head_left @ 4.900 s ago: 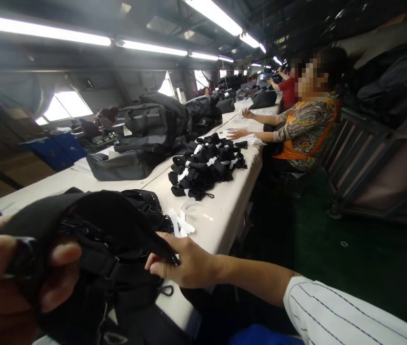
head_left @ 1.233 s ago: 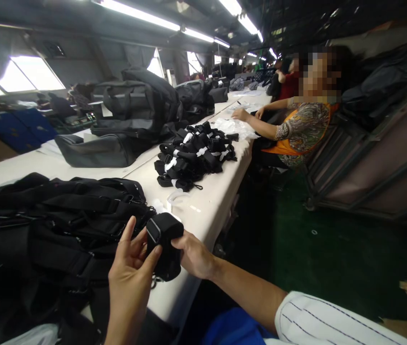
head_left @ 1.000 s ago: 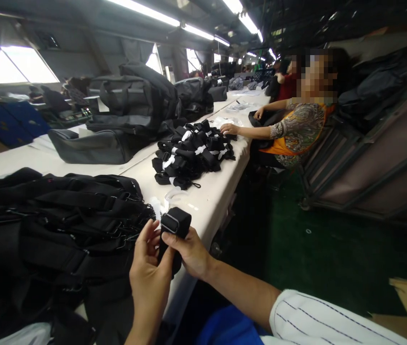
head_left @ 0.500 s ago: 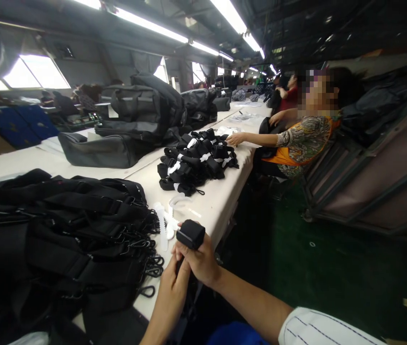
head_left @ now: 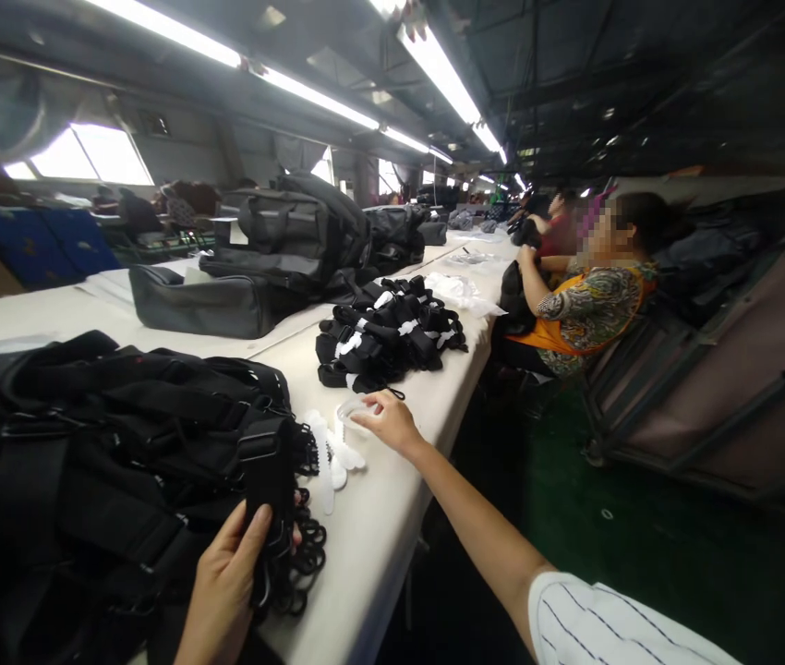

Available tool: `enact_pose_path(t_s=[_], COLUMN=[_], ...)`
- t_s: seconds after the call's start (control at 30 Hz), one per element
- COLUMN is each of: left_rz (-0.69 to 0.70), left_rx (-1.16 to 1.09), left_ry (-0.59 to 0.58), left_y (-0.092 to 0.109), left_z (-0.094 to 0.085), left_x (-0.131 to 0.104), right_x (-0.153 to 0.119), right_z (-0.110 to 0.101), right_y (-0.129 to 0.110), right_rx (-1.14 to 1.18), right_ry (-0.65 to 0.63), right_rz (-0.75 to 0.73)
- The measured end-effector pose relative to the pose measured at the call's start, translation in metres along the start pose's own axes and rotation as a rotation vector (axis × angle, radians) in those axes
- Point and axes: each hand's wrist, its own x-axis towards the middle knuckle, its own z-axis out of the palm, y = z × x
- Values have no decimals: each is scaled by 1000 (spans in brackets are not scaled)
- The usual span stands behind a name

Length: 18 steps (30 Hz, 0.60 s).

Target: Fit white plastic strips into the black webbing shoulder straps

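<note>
My left hand [head_left: 236,559] is closed around a folded black webbing strap [head_left: 269,480], its thumb lying across the front. Beside and behind it lies a large heap of black straps [head_left: 108,443] with metal and plastic hooks along the right edge. Farther out, my right hand [head_left: 389,423] pinches a white, curved plastic strip [head_left: 352,412] just over the table. More white strips [head_left: 327,462] lie on the table between the two hands. Past my right hand sits a pile of black strap bundles [head_left: 392,332] with white bands around them.
Dark grey bags [head_left: 288,240] stand along the far side of the pale table [head_left: 365,545]. At its right edge a co-worker [head_left: 579,314] in an orange apron handles a black item. A large wheeled cart [head_left: 725,397] stands on the green floor at right.
My hands have parted. The left hand has moved left with the strap; the right has let go of it, reached forward and gripped a white strip. The co-worker's arm has drawn back from the bundle pile.
</note>
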Motion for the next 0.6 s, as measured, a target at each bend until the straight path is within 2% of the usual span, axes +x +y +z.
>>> enact_pose_path(t_s=[0.07, 0.17, 0.27, 0.37, 0.5, 0.6], left_rz=[-24, -31, 6, 22, -52, -26], left_rx=[-69, -70, -57, -94, -209, -244], left_ry=[-20, -30, -47, -89, -100, -49], left_y=[-5, -7, -3, 1, 3, 7], left_z=[-7, -6, 0, 4, 2, 1], left_x=[-1, -9, -17, -21, -22, -22], right_x=[6, 3, -3, -5, -5, -12], right_z=[7, 22, 35, 43, 48, 45], right_y=[6, 3, -10, -19, -21, -26], right_rx=[-40, -13, 103, 244, 355, 428], right_ry=[-17, -11, -5, -48, -34, -14], right_rz=[9, -12, -20, 34, 94, 117])
